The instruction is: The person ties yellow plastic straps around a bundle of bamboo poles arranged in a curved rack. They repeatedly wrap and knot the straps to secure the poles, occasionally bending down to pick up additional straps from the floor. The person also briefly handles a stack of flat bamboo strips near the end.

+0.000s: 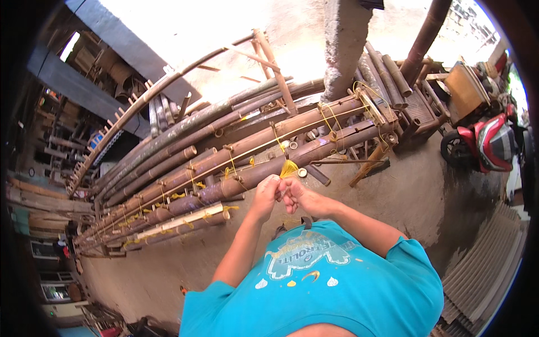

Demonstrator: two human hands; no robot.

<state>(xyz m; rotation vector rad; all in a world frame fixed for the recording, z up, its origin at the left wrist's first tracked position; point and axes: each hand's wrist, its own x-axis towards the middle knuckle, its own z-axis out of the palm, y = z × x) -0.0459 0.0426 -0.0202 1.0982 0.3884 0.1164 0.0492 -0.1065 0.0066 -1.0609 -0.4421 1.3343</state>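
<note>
My left hand (266, 196) and my right hand (297, 195) meet just in front of the near thick bamboo pole (241, 182), fingers curled and pinched together. A fanned bundle of yellow string (288, 168) rises from the fingertips against that pole, and both hands are closed at its lower end. Exactly how the strands run between the fingers is too small to tell. Beyond it lies a second long bamboo pole (258, 141), parallel to the first. More yellow ties hang along both poles, and a wooden block (377, 106) joins their right ends.
Several loose bamboo poles (179, 132) lie behind the frame. A curved pegged rail (147, 96) stands at the far left. A concrete pillar (343, 50) rises behind. To the right are a red motorcycle (494, 143) and corrugated sheets (483, 275). A short slanted bamboo leg (370, 165) sticks out at right.
</note>
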